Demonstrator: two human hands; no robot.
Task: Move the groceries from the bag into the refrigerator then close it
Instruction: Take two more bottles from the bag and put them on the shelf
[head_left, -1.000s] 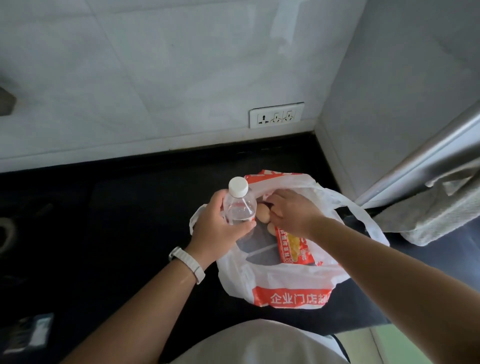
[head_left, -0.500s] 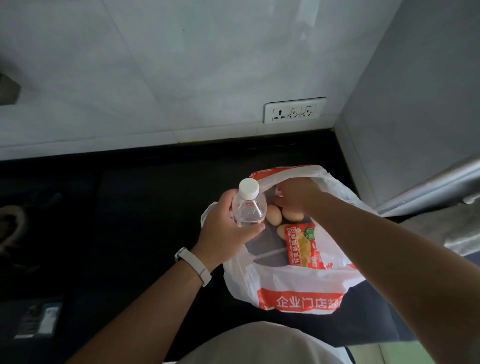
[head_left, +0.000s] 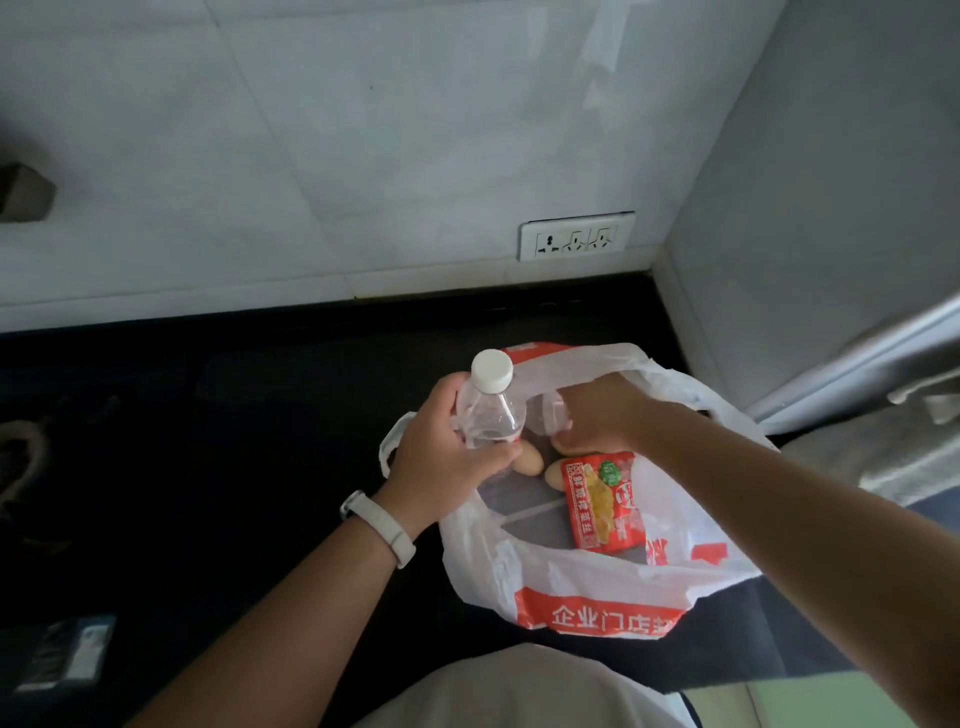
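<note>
pale marbled wall tiles (head_left: 363, 130), white triple socket strip (head_left: 576, 236) low on them, black surface (head_left: 234, 415) just below the strip, grey side panel (head_left: 831, 208) to its right, dim light

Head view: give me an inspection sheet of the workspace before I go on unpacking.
Surface: black countertop, dim; the plastic bag stands on it near the corner.
Job's things: bag open; capped water bottle at its mouth; eggs and red snack packet inside.
Clutter: flat item at lower left, too dark to identify.
Grippers: left hand grips the bottle; right hand reaches into the bag, what it holds unclear.
Cables: nothing certain; dim coiled shape at far left.
Surroundings: tiled wall with socket; grey metal edge and grey cloth at right.
</note>
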